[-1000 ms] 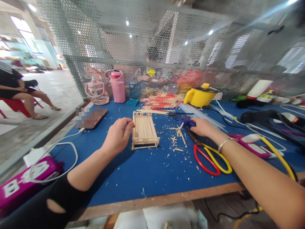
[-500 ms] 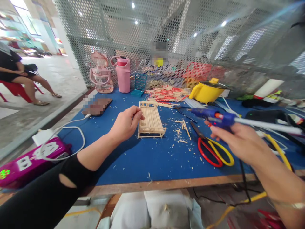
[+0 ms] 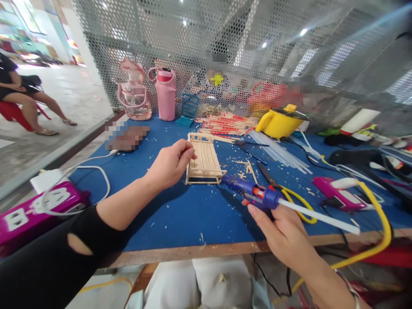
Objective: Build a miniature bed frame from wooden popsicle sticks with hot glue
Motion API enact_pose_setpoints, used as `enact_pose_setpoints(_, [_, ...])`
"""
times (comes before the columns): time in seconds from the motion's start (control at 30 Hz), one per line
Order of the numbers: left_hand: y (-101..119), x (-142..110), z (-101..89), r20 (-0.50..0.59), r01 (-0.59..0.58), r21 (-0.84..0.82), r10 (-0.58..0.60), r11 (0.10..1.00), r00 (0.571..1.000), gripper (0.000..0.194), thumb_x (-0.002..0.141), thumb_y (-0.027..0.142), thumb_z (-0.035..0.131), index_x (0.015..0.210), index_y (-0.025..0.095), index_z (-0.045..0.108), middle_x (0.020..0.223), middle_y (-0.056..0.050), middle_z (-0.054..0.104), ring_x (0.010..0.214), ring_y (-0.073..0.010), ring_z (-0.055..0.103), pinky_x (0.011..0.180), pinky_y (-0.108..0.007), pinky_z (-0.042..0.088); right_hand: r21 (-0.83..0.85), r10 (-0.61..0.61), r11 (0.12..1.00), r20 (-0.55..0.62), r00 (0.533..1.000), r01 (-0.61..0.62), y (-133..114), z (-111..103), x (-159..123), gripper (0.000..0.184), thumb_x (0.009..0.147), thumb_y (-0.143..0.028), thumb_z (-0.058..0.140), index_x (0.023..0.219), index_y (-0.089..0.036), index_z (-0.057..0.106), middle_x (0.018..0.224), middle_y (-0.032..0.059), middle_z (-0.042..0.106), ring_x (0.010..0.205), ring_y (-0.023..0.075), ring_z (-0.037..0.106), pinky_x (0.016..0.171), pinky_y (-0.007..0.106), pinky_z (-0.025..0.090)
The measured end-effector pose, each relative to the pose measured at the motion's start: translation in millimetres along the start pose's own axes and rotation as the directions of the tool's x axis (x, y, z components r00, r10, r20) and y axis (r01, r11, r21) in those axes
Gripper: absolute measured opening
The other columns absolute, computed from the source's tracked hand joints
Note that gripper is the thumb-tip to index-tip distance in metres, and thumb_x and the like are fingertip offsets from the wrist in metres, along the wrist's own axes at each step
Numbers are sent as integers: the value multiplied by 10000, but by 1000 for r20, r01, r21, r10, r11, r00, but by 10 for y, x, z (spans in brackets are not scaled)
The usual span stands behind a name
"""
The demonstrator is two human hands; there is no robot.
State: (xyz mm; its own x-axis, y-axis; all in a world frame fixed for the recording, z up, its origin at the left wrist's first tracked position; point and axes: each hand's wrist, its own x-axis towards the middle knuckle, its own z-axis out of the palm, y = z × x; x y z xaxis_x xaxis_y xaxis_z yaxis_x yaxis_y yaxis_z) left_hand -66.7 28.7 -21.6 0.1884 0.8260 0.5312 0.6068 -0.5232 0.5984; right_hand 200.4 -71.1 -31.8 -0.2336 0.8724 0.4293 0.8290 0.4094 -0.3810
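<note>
A small bed-shaped frame of thin wooden sticks stands on the blue work surface. At its left side my left hand is closed, thumb and forefinger pinched together over the edge; whatever lies between them is hidden. My right hand grips a blue hot glue gun, with a white glue stick jutting from its rear. The gun's nozzle is at the frame's near right corner; whether it touches cannot be made out. Scissors with yellow and red handles lie partly behind the gun.
Stick offcuts lie right of the frame. Behind are red-marked sticks, clear glue sticks and a yellow pot. Two pink bottles stand back left. A purple power strip and cables flank the work area.
My right hand has brought the glue gun left and down to the frame's near right corner, uncovering the clear glue sticks. My left hand stays at the frame's left side.
</note>
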Motion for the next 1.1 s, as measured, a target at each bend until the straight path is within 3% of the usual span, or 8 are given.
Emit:
enact_pose_setpoints(0.5, [9, -6, 9, -13, 7, -16, -7, 1000, 1000, 185, 916, 275, 436, 878, 176, 588, 810, -24, 711, 689, -122, 603, 615, -236, 395, -80, -37, 996, -24, 999, 35, 13, 38, 31, 312, 925, -415, 458, 954, -171, 651, 785, 75, 716, 694, 226, 656, 598, 308, 458])
enact_pose_setpoints(0.7, [12, -7, 6, -8, 12, -15, -13, 1000, 1000, 188, 916, 268, 438, 866, 176, 594, 780, -17, 700, 689, -117, 602, 618, -231, 393, -72, -51, 996, -34, 998, 48, 13, 34, 46, 298, 923, -406, 465, 778, -196, 618, 662, 38, 663, 628, 200, 618, 599, 299, 448])
enact_pose_setpoints(1.1, [12, -6, 2, -5, 10, -13, -10, 1000, 1000, 188, 914, 279, 436, 879, 177, 589, 814, -27, 712, 674, -121, 596, 618, -240, 402, -110, -57, 993, -45, 997, 52, 14, 28, 48, 311, 927, -410, 448, 744, -207, 597, 613, 39, 633, 591, 209, 597, 582, 310, 431])
